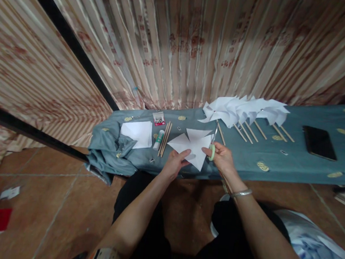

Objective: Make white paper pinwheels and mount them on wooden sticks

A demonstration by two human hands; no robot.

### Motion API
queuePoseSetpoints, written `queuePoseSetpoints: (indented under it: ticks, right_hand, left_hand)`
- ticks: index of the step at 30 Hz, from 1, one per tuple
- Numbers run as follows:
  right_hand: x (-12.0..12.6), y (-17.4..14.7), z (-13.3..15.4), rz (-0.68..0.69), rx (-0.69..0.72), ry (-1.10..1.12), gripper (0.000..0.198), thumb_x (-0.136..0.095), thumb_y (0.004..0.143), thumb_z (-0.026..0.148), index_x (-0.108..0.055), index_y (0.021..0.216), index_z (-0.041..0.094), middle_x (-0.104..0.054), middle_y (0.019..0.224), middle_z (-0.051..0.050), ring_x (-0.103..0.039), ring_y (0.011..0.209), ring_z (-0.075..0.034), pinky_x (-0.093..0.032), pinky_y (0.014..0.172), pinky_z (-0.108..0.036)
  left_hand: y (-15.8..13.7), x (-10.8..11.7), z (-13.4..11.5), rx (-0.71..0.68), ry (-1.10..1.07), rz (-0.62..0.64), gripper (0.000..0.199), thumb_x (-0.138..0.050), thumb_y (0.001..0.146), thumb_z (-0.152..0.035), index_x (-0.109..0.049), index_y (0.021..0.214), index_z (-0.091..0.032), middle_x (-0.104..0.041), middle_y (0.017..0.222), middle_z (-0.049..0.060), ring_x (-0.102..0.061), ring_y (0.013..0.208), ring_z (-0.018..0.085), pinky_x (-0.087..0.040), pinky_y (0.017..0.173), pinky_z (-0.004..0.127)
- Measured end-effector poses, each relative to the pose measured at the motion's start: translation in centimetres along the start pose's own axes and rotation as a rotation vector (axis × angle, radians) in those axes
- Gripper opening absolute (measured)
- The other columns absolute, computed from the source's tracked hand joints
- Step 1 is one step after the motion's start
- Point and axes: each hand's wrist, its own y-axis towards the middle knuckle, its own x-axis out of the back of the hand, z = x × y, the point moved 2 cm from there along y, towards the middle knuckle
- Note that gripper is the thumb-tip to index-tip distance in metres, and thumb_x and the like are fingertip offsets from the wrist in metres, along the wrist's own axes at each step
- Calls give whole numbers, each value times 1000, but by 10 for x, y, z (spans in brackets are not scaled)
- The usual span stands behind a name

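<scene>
A white paper square (197, 145) with slits cut in from its corners is pinched at its lower left edge by my left hand (175, 163). My right hand (223, 157) grips the light green handles of a pair of scissors (212, 150). The blades point away from me, upright beside the right edge of the paper. To the left of the sheet lie several wooden sticks (165, 139) and a glue stick (159, 139). A small red and white box of pins (159, 119) sits behind them.
A stack of white paper (137, 134) lies at the left on the green cloth (237, 162). Several paper pinwheels (246, 111) on sticks overlap along the back. A dark tablet or phone (319, 142) is farther right. Striped curtains (194, 44) hang behind.
</scene>
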Motion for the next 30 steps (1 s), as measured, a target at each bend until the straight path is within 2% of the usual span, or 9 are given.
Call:
queuePoseSetpoints:
  ticks: [7,13,19,27,30]
  right_hand:
    - [-3,-4,-2,32,-4,26,56,-83,46,61,-64,81,22,-69,66,0,-60,59,-16,-49,59,-30]
    - [-6,-17,-3,117,-53,-11,52,-82,51,62,-64,78,21,-67,66,1,-56,55,-13,-46,54,-27]
    - [-8,-40,-3,315,-122,-78,55,-73,61,68,-65,83,19,-70,70,-3,-59,59,-13,-45,54,-25]
    - [3,-61,-2,773,-306,-246,59,-66,69,71,-65,84,15,-72,72,-7,-63,61,-14,-42,51,-23]
    - [3,-64,-6,832,-323,-269,60,-64,72,71,-65,88,14,-72,75,-8,-64,64,-15,-43,53,-23]
  left_hand:
    - [10,5,12,-81,-32,-167,43,-85,48,-20,-68,87,-14,-74,87,7,-69,79,23,-55,79,39]
    - [17,13,5,-254,123,-244,41,-83,51,-17,-69,90,-16,-74,90,5,-69,83,22,-53,80,34]
    - [27,25,-8,-345,227,-357,36,-83,52,-16,-69,84,-13,-73,84,5,-68,85,21,-52,83,34]
    - [29,33,-20,-384,152,-419,29,-82,52,-10,-69,78,-13,-72,75,3,-67,75,18,-51,77,30]
    - [32,34,-20,-388,163,-421,27,-81,52,-11,-69,76,-13,-71,74,2,-66,71,17,-51,73,28]
